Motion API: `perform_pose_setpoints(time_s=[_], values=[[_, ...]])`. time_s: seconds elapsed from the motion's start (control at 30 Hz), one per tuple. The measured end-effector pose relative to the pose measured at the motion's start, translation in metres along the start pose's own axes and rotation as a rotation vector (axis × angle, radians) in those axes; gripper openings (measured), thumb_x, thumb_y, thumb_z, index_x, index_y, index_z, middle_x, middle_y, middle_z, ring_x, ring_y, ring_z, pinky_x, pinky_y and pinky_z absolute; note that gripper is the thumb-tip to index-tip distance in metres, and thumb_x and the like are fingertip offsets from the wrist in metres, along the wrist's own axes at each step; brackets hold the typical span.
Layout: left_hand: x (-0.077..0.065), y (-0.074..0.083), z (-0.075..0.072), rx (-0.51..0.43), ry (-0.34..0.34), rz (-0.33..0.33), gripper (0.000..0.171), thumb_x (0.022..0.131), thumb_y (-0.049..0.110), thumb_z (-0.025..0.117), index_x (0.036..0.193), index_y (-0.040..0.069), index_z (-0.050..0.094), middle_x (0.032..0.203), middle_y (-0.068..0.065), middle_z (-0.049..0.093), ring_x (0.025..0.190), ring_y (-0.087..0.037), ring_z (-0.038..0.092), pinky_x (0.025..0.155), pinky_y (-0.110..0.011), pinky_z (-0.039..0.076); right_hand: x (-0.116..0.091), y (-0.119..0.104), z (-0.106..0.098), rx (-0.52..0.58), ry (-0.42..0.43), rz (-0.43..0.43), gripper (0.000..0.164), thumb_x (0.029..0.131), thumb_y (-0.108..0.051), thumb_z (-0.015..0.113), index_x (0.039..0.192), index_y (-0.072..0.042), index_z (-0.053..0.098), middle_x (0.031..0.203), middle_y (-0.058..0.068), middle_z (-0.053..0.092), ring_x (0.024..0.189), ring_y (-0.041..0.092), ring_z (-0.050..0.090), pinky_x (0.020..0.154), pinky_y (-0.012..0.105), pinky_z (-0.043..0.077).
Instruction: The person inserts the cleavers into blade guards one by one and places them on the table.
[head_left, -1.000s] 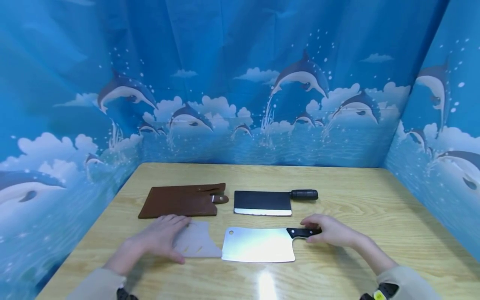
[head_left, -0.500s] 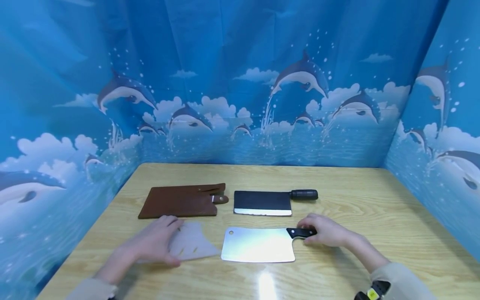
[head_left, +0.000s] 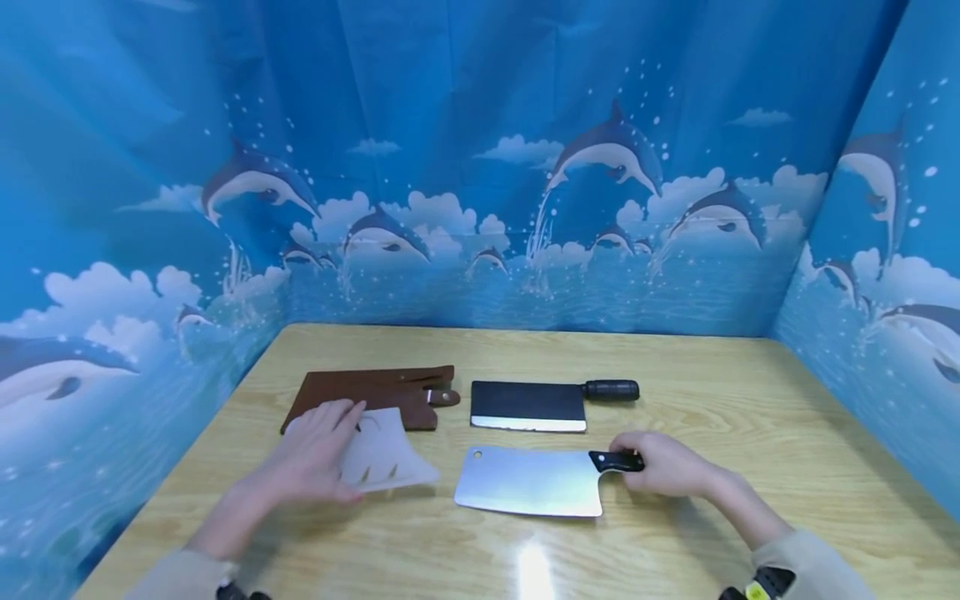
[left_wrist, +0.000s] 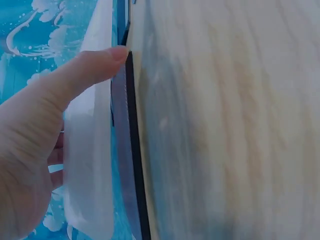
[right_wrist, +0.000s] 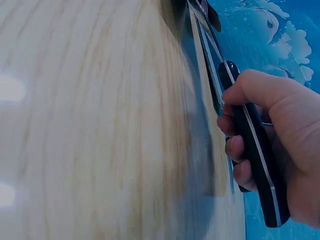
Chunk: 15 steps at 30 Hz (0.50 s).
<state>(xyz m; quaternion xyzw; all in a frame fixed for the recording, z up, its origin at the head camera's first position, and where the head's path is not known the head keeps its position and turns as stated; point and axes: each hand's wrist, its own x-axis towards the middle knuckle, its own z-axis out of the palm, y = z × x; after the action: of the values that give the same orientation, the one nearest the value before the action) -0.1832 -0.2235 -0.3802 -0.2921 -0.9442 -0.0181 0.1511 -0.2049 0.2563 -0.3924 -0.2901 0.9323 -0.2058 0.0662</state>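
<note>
Silver cleaver point(head_left: 528, 482): likely heavy, handle point(head_left: 611, 461) aptly gripped by the right hand point(head_left: 663, 467). Left of it, a probably lightweight white sheath point(head_left: 386, 454) is pinched by the left hand point(head_left: 315, 450).

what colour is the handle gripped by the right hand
The handle is black with a thin silvery strip; the right wrist view shows it best.

A dark-bladed cleaver point(head_left: 527, 404) lies on the wood-grain surface point(head_left: 720, 408), its black handle point(head_left: 611, 390) pointing right. Just left of that cleaver — a brown sheath point(head_left: 382, 387); behind it, a blue dolphin-print backdrop point(head_left: 450, 92).
</note>
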Motion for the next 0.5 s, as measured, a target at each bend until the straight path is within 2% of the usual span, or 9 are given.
perform_pose_setpoints(time_s=[0.1, 0.27, 0.4, 0.5], values=[[0.006, 0.003, -0.002, -0.016, 0.027, 0.010, 0.107, 0.049, 0.057, 0.079, 0.128, -0.008, 0.045, 0.119, -0.023, 0.047, 0.110, -0.036, 0.044, 0.093, -0.052, 0.037, -0.004, 0.002, -0.003, -0.001, 0.032, 0.027, 0.018, 0.077, -0.020, 0.071, 0.093, -0.015, 0.065, 0.082, -0.010, 0.058, 0.069, 0.006, 0.048, 0.060, 0.025, 0.040], [0.016, 0.009, -0.003, -0.028, 0.047, 0.033, 0.102, 0.048, 0.056, 0.079, 0.124, -0.005, 0.047, 0.117, -0.021, 0.048, 0.107, -0.035, 0.045, 0.091, -0.051, 0.037, -0.010, 0.003, -0.010, -0.014, 0.110, 0.063, 0.026, 0.080, -0.031, 0.071, 0.098, -0.014, 0.066, 0.085, -0.008, 0.061, 0.072, 0.007, 0.051, 0.062, 0.029, 0.043], [0.024, 0.016, -0.002, -0.035, 0.028, 0.050, 0.102, 0.051, 0.058, 0.078, 0.126, -0.003, 0.046, 0.119, -0.017, 0.050, 0.109, -0.032, 0.045, 0.092, -0.050, 0.038, -0.013, 0.001, -0.015, -0.017, 0.178, 0.134, 0.032, 0.081, -0.035, 0.070, 0.103, -0.011, 0.066, 0.089, -0.002, 0.063, 0.073, 0.010, 0.052, 0.061, 0.030, 0.043], [0.028, 0.020, -0.002, -0.049, 0.015, 0.062, 0.104, 0.052, 0.060, 0.077, 0.128, -0.002, 0.045, 0.121, -0.015, 0.050, 0.110, -0.031, 0.044, 0.092, -0.050, 0.038, -0.012, -0.001, -0.018, -0.017, 0.230, 0.151, 0.032, 0.082, -0.034, 0.069, 0.102, -0.010, 0.066, 0.089, 0.000, 0.064, 0.072, 0.011, 0.052, 0.059, 0.030, 0.041]])
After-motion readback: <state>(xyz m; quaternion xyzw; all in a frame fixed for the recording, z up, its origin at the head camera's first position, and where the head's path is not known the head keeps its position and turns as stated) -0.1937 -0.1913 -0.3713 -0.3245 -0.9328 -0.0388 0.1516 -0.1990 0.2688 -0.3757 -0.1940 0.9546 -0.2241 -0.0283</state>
